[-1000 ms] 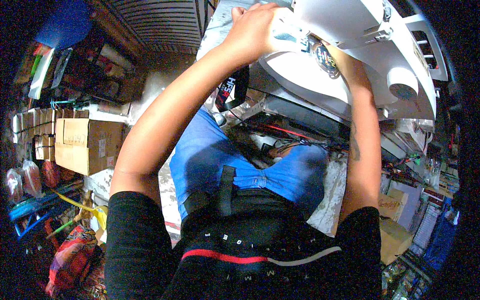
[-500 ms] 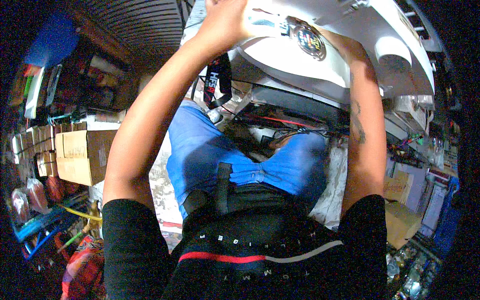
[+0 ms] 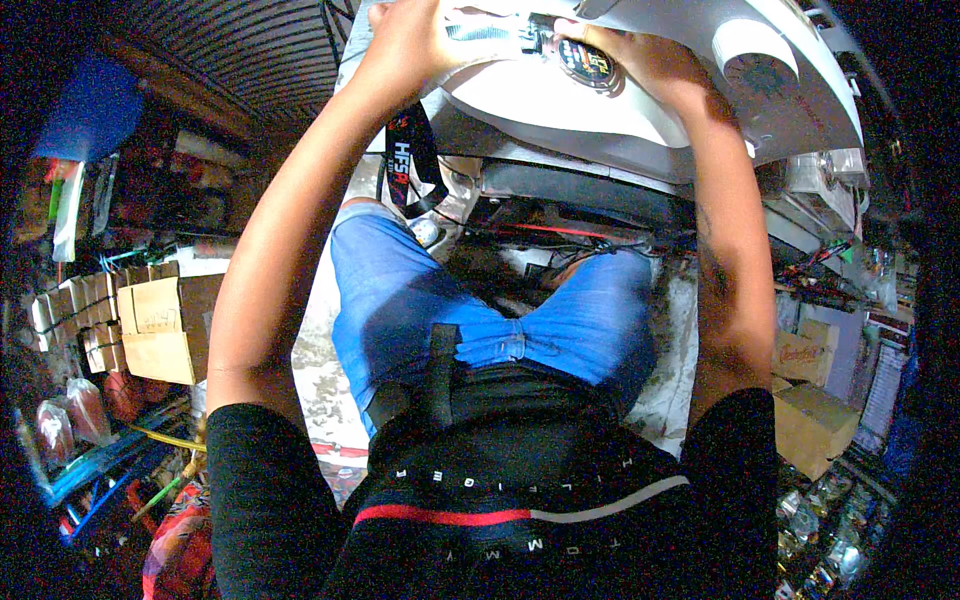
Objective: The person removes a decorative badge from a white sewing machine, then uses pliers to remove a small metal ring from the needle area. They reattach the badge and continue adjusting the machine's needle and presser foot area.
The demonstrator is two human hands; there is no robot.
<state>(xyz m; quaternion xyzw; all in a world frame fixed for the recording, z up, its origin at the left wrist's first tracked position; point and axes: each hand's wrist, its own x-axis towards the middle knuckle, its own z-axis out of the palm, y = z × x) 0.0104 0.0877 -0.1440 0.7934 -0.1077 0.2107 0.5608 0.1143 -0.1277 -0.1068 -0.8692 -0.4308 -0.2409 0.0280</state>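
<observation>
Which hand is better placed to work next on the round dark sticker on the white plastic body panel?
Probably the right hand: its fingertips already touch the round dark sticker on the white plastic body panel. The left hand rests further left, gripping the panel's edge, so it seems better for steadying.

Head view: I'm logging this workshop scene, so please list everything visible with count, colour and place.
Body panel: one, white-grey moulded plastic, top centre, under both hands.
Round emblem: one, dark with coloured ring, on the panel by the right hand.
Round cap: one, white, panel's upper right.
Lanyard strap: one, black, hanging below the panel's left edge.
Cardboard boxes: several, brown, left side.
More boxes: a few, brown, right side.
Shorts: one pair, blue, centre.
Shirt: one, black with red-and-white stripe, bottom.
Left hand: on the panel's top left.
Right hand: on the panel beside the emblem.
</observation>
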